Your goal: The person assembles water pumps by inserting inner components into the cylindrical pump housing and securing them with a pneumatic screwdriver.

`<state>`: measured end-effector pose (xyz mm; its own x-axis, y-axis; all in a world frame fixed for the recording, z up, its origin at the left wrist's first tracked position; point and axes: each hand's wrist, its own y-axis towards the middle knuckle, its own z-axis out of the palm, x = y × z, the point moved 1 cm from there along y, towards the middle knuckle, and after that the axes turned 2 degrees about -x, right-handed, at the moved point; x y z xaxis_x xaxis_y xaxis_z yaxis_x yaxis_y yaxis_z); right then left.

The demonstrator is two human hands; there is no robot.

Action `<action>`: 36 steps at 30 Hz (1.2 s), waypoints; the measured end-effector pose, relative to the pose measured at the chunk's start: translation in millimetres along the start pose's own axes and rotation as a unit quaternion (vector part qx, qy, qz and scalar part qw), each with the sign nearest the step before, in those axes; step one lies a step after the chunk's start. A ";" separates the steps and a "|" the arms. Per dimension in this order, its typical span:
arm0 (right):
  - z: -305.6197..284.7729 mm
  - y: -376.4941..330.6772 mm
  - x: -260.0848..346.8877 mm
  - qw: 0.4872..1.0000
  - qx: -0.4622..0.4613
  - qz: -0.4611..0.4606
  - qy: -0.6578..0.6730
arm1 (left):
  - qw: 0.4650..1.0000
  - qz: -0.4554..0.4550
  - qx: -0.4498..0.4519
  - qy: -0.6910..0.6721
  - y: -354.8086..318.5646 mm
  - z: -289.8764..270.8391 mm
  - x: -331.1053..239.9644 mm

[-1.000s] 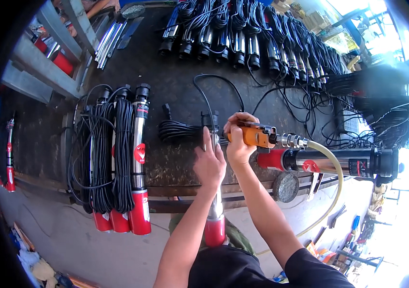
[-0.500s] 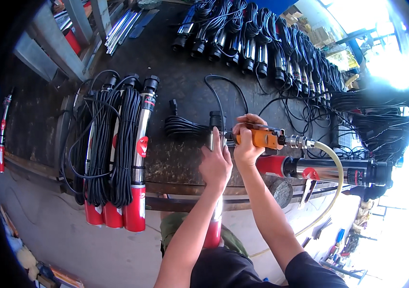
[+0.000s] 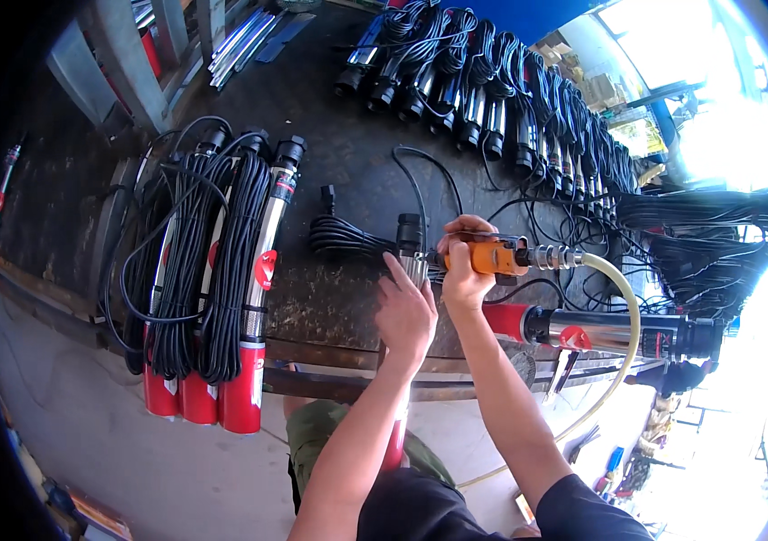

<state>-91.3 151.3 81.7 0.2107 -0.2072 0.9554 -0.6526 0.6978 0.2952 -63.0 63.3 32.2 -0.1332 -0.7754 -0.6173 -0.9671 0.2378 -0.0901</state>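
Centrally, a steel pump [image 3: 413,267] slants from the counter [image 3: 307,311] to the person's lap [image 3: 316,420], its red end apparently braced there to keep it from sliding. The left hand [image 3: 406,316] has its grip closed on the pump below the black cap [image 3: 410,233], thumb and index finger along opposite sides, probably against rolling. The right hand [image 3: 465,281] wraps its grip round an orange tool [image 3: 498,259], nose toward the pump; I judge it is turned sideways so the pale hose [image 3: 629,311] hangs clear. Whether the nose touches, I cannot tell.

Counting, I find one pump held, one lying pump [image 3: 602,331] crosswise at right, three left-hand pumps [image 3: 241,388] side by side, probably spaced for elbow room, one tool and one hose. The back row [image 3: 469,108] overlaps too much to count.
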 end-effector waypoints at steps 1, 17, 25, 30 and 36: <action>-0.3 1.2 -1.1 1.000 0.016 -0.008 -0.004 | 1.000 0.002 0.001 0.011 0.2 0.5 -0.8; 2.2 -1.5 -0.3 1.000 0.004 -0.005 -0.025 | 0.999 0.019 0.033 0.022 0.5 -4.5 -2.4; -3.1 0.4 6.2 0.999 0.002 -0.001 -0.038 | 0.999 0.017 0.002 0.041 -0.8 2.4 -3.5; 1.2 0.1 7.4 0.999 -0.035 0.005 -0.003 | 0.999 0.023 0.038 0.031 1.1 -4.4 -4.8; 5.1 1.3 21.5 0.998 -0.068 -0.005 0.009 | 0.999 0.022 0.036 0.032 0.5 -6.1 -5.3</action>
<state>-91.3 144.3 102.8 0.2303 -0.2040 0.9515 -0.5456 0.7825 0.2999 -64.1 64.0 40.2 -0.1917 -0.7979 -0.5715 -0.9421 0.3129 -0.1208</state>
